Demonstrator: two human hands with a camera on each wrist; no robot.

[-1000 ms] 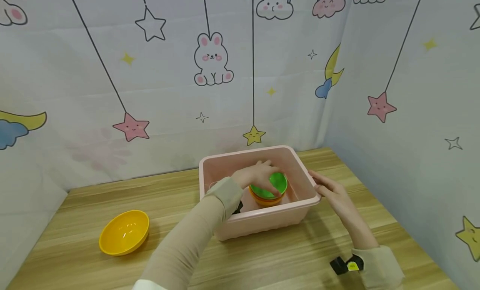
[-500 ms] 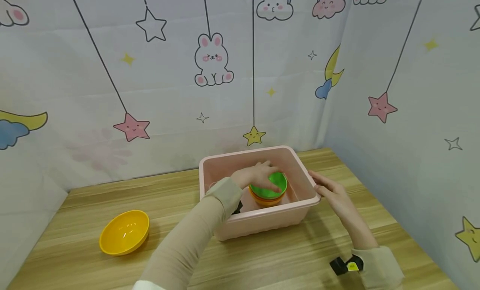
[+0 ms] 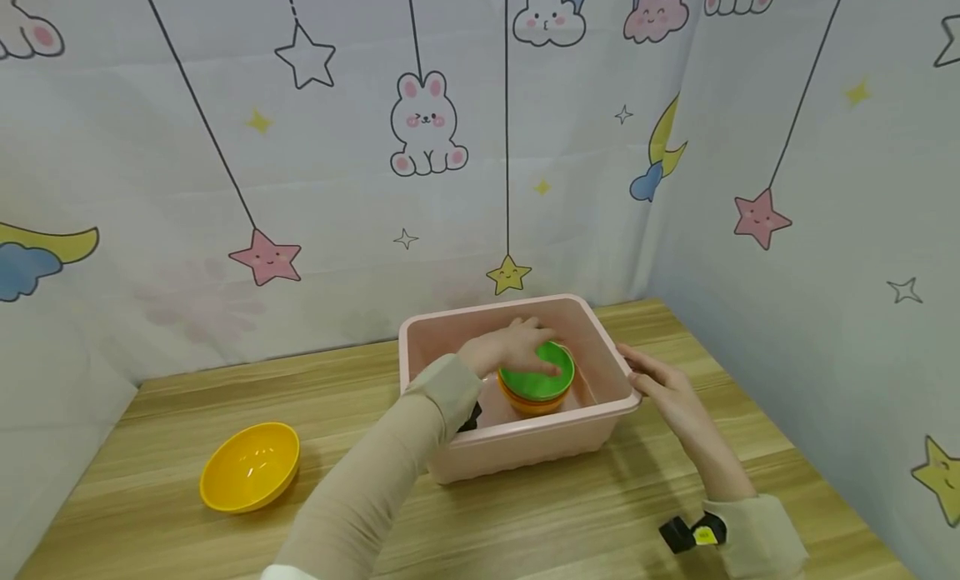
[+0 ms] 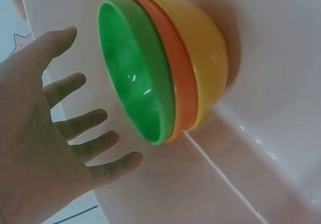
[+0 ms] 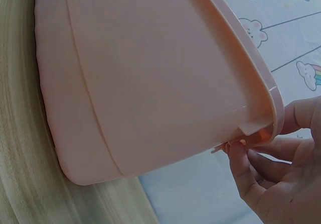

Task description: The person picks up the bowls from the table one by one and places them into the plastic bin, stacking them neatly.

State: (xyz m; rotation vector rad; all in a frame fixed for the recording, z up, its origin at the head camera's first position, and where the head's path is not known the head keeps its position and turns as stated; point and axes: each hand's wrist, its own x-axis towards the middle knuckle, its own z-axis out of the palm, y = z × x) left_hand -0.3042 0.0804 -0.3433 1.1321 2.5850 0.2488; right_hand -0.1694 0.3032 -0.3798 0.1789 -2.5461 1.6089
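Note:
A pink plastic bin (image 3: 517, 451) stands on the table, and inside it sits a nested stack of bowls. The green bowl (image 4: 133, 78) is innermost, with an orange bowl (image 4: 173, 68) and a yellow bowl (image 4: 205, 53) around it. My left hand (image 3: 510, 351) hovers over the stack with fingers spread; the left wrist view shows a gap between fingertips and the green rim. At the bin's right end my right hand (image 3: 671, 392) grips the rim, thumb above and fingers curled under it in the right wrist view (image 5: 286, 169).
Left of the bin, another yellow bowl (image 3: 251, 467) rests on the wood-grain table (image 3: 337, 388). A white curtain (image 3: 337, 172) printed with stars and rabbits hangs behind and along the right side, close to the bin's back.
My left hand has drawn slightly back and up from the bowls, its fingers staying spread. The right hand keeps its hold on the bin rim.

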